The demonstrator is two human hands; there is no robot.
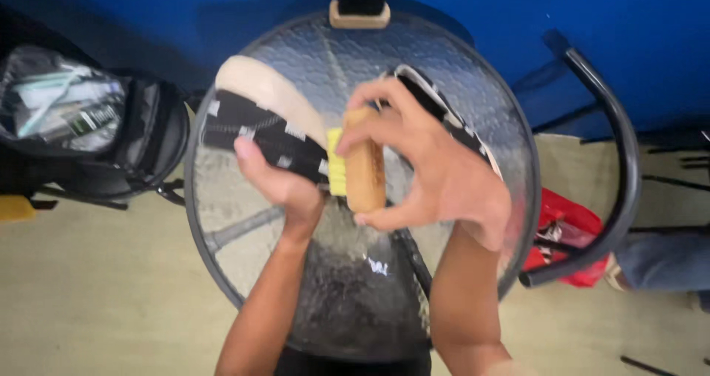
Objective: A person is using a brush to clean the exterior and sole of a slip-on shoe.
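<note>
My left hand [277, 176] grips a black-and-white checkered shoe [255, 121] with a cream sole, held tilted over the round glass table [222, 221]. My right hand [436, 169] holds a wooden brush [366, 165] with yellow bristles, and the bristles press against the shoe's side. A second checkered shoe [458, 128] lies on the table, mostly hidden behind my right hand.
Another wooden brush [359, 12] sits at the table's far edge. An open black bag [81, 117] stands at the left. A black metal chair frame [614, 169] and a red bag [566, 232] are at the right, against a blue wall.
</note>
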